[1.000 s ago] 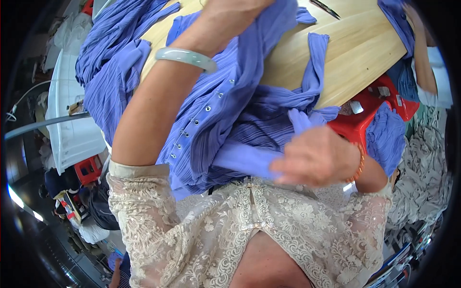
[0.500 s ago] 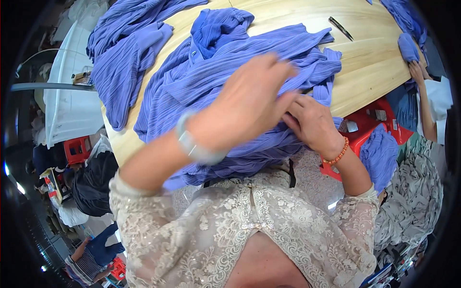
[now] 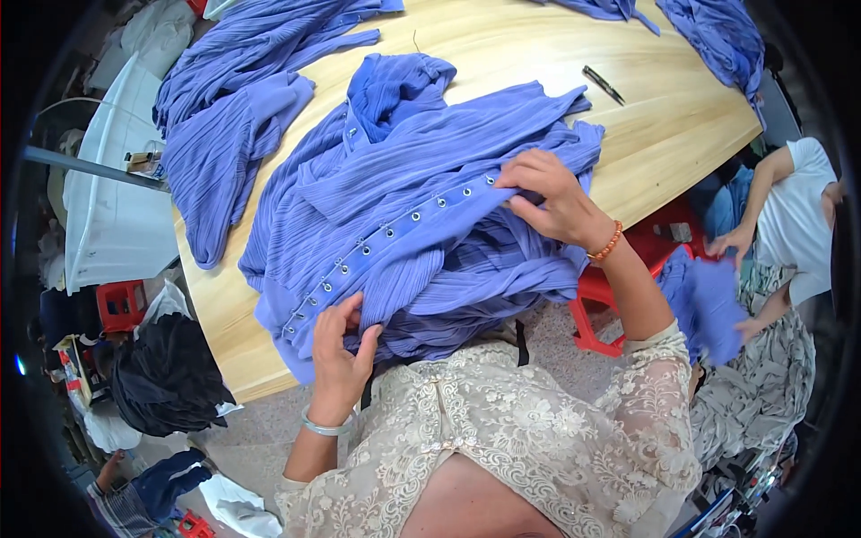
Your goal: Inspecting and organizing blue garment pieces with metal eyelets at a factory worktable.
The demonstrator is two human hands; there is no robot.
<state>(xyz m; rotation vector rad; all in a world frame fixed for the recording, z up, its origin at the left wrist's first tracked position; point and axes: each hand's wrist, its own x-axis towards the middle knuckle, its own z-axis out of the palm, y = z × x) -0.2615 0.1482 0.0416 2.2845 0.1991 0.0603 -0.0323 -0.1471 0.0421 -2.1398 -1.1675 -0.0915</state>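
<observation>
A violet-blue ribbed shirt (image 3: 359, 193) lies spread on the wooden table before me, its placket stretched slantwise with a row of small round metal fasteners. Between finger and thumb my right hand (image 3: 552, 197) pinches the upper right end of this strip. Near the lower left end, my left hand (image 3: 336, 359) holds the fabric at the edge, thumb and fingers around a fold. The collar (image 3: 390, 90) is bunched at the far side. Folds hide the rest of the shirt's shape.
More violet-blue garments (image 3: 211, 134) lie at the table's left and far right. A black pen (image 3: 603, 85) rests on the wooden table (image 3: 691, 125). On the right, a co-worker (image 3: 794, 215) handles a violet-blue garment beside a red stool (image 3: 592, 309). Black cloth (image 3: 166, 372) is piled left.
My hands were close together over the shirt; now they are apart, left hand lower left, right hand slightly farther out. The fastener strip now shows. The co-worker has brought a garment nearer.
</observation>
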